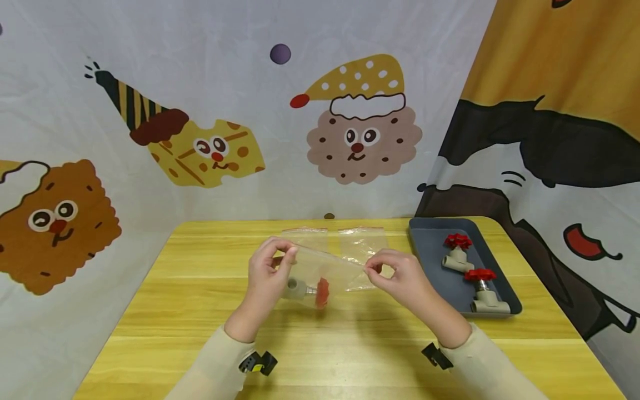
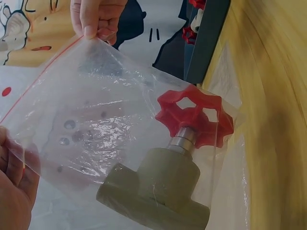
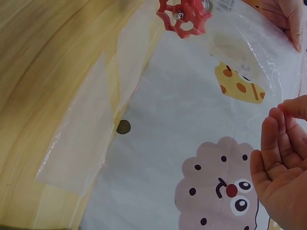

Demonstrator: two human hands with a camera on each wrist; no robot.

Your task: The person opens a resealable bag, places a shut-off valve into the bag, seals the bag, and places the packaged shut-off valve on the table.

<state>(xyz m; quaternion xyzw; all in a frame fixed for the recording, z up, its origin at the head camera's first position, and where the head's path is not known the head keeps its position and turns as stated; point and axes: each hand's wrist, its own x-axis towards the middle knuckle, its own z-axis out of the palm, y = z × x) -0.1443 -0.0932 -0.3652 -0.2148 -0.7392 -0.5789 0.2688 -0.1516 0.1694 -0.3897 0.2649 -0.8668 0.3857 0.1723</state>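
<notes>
A clear zip bag [image 1: 335,264] with a red strip along its mouth hangs between both hands. My left hand [image 1: 262,272] pinches one top corner of it. At the other end of the mouth, my right hand [image 1: 402,272] pinches the opposite corner between thumb and fingertips. Inside the bag lies a stop valve [image 2: 160,182] with a beige tee-shaped body, a metal neck and a red handwheel [image 2: 196,115]. The valve sits low in the bag, its wheel toward the right in the head view.
Two more clear zip bags lie flat toward the back of the wooden table [image 1: 200,300], one a bag [image 1: 367,240] behind my right hand. To the right, a grey tray [image 1: 419,236] holds an upper stop valve [image 1: 457,258] and a lower stop valve [image 1: 485,300]. A printed cloth hangs behind.
</notes>
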